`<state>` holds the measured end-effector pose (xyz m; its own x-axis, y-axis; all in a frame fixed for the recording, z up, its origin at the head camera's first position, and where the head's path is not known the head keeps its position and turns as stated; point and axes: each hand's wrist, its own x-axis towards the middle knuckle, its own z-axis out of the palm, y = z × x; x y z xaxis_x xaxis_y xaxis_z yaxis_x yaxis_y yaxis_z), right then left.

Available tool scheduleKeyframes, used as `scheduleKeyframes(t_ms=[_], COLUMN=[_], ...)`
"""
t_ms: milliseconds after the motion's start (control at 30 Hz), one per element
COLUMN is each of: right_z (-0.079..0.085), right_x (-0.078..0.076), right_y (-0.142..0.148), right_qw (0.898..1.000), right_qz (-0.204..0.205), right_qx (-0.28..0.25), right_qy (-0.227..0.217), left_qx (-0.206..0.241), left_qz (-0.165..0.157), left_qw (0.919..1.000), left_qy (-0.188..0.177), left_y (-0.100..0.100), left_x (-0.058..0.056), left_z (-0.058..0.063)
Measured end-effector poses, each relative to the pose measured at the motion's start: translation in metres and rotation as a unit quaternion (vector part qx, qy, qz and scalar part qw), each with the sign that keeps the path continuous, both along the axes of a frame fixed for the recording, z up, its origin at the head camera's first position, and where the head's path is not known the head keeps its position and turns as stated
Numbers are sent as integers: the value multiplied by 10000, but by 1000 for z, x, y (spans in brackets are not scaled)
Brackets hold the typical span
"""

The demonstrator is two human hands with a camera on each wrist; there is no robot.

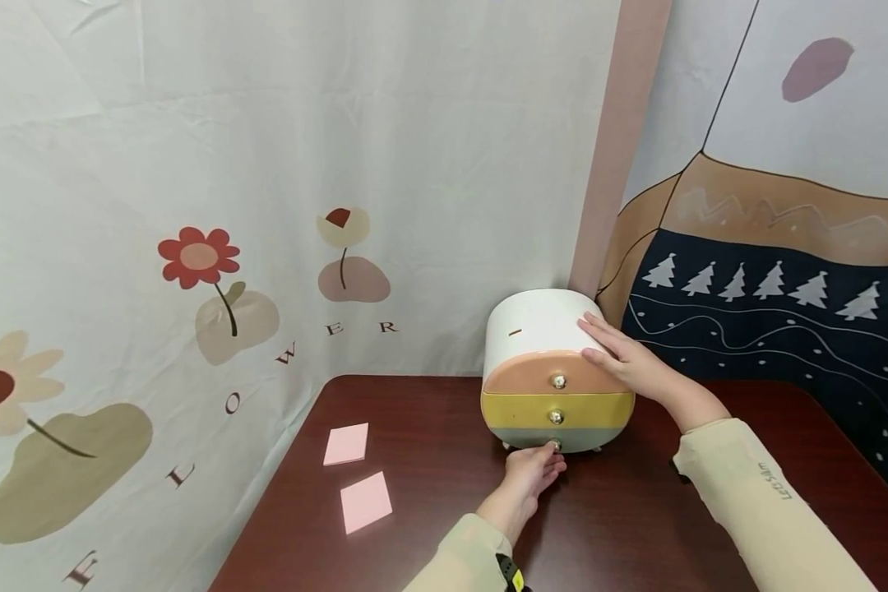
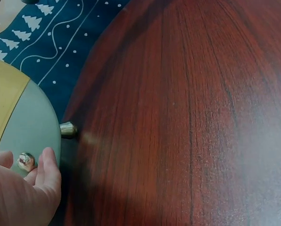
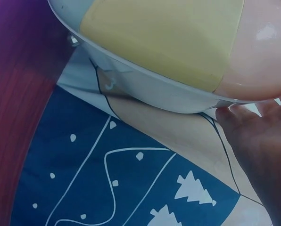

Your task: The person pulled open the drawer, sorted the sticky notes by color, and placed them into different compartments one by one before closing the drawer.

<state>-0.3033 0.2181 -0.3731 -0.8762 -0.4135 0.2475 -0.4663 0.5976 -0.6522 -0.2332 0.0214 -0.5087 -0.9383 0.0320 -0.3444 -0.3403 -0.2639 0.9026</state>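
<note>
A small rounded drawer chest (image 1: 543, 316) has a white shell and three closed drawers. The top drawer (image 1: 514, 375) is orange, the middle drawer (image 1: 514, 407) yellow, the bottom drawer (image 1: 592, 440) grey-green, each with a shiny round knob. My left hand (image 1: 527, 481) is at the bottom knob (image 2: 26, 161); thumb and fingers stand on either side of it, spread rather than closed on it. My right hand (image 1: 632, 362) rests on the chest's upper right side with fingers extended, the fingertips on the white shell.
Two pink square paper pads (image 1: 346, 444) (image 1: 366, 501) lie on the dark red wooden table (image 1: 429, 411), left of the chest. Short metal feet (image 2: 68, 130) hold the chest up. Behind the table hangs a printed curtain (image 1: 444, 164) with flowers and trees.
</note>
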Motion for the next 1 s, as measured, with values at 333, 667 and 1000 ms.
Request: scheduleKeyframes(t_ms=[333, 667, 1000], right_z=[-2, -3, 0], right_x=[-2, -2, -1], right_y=[0, -1, 0], right_qw=[9999, 9999, 9997], right_qz=[-134, -145, -191], right_qx=[34, 5, 24], right_qy=[-25, -63, -162], left_qx=[-102, -286, -484], left_qz=[95, 44, 46], left_qw=[9999, 9996, 9988], left_qy=[-82, 50, -5], left_y=[8, 9, 8], left_x=[-3, -6, -7], left_z=[-3, -6, -7])
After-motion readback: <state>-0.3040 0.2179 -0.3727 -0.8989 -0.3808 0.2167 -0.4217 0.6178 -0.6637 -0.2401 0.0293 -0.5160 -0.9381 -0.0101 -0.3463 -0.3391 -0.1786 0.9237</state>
